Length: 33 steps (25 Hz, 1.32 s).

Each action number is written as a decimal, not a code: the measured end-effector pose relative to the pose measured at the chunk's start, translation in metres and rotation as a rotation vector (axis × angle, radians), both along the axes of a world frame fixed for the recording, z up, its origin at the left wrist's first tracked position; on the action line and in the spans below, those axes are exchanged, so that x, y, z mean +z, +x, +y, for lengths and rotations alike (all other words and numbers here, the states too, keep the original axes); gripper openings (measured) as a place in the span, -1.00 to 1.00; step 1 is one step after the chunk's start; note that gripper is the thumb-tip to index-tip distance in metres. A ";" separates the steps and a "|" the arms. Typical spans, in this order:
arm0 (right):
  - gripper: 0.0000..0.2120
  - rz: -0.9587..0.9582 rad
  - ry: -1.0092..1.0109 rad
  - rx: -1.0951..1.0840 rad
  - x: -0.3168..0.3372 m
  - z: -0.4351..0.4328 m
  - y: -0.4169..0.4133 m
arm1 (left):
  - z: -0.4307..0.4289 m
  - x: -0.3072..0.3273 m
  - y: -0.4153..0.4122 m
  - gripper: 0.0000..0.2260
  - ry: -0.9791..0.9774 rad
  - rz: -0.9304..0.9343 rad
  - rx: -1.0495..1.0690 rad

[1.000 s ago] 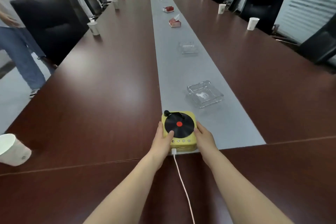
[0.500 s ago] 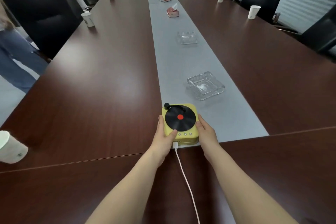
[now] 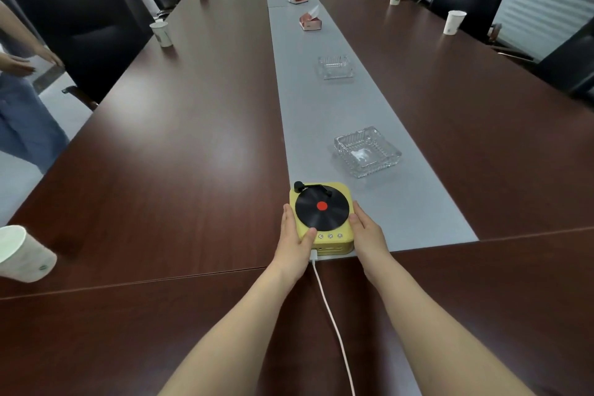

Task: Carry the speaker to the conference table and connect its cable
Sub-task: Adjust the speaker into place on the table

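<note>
A small yellow speaker (image 3: 322, 217) shaped like a record player, with a black disc and red centre on top, rests on the near end of the grey strip of the long dark conference table (image 3: 180, 151). My left hand (image 3: 295, 243) grips its left side, thumb on the top edge. My right hand (image 3: 369, 236) holds its right side. A white cable (image 3: 331, 318) is plugged into the speaker's front face and trails toward me between my forearms.
A glass ashtray (image 3: 368, 151) sits just beyond the speaker, a second ashtray (image 3: 335, 66) and tissue boxes (image 3: 310, 22) farther along the strip. Paper cups (image 3: 22, 254) stand along both table edges. Black chairs (image 3: 80, 22) line the sides. A person (image 3: 19, 100) stands at left.
The speaker and both hands stay in place on the table. My view has tilted down slightly. The person at the left has shifted toward the frame's edge.
</note>
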State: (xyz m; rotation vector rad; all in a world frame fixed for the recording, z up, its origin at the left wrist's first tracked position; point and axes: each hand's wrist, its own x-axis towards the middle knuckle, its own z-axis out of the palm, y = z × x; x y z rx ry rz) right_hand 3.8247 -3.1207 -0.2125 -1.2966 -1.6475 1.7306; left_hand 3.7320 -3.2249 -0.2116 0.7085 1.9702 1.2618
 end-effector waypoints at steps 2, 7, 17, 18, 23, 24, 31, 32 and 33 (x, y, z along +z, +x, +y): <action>-0.57 -0.008 0.000 -0.001 -0.001 0.001 0.000 | 0.000 -0.001 -0.001 -0.35 0.011 -0.008 -0.008; -0.57 -0.014 0.013 -0.007 -0.002 0.000 0.000 | 0.000 -0.002 -0.001 -0.36 0.006 0.008 -0.019; -0.57 -0.021 0.017 -0.006 -0.002 0.000 0.000 | 0.001 -0.001 -0.001 -0.37 -0.006 0.034 -0.022; -0.57 -0.021 0.019 -0.005 -0.002 0.000 0.000 | 0.001 -0.001 -0.001 -0.37 -0.004 0.033 -0.023; -0.57 -0.021 0.012 -0.002 -0.001 -0.001 0.000 | 0.000 0.000 0.000 -0.37 -0.010 0.026 -0.026; -0.57 -0.021 0.016 -0.002 -0.001 -0.001 0.000 | 0.000 0.000 0.000 -0.36 -0.011 0.027 -0.026; -0.57 -0.020 0.021 0.001 -0.001 0.000 0.000 | -0.001 0.002 0.000 -0.36 -0.019 0.034 -0.037; -0.57 -0.021 0.021 -0.001 -0.002 0.000 -0.001 | -0.001 0.002 0.000 -0.36 -0.018 0.032 -0.039; -0.57 -0.022 0.022 -0.001 -0.003 0.000 -0.001 | -0.001 0.002 0.000 -0.36 -0.019 0.030 -0.040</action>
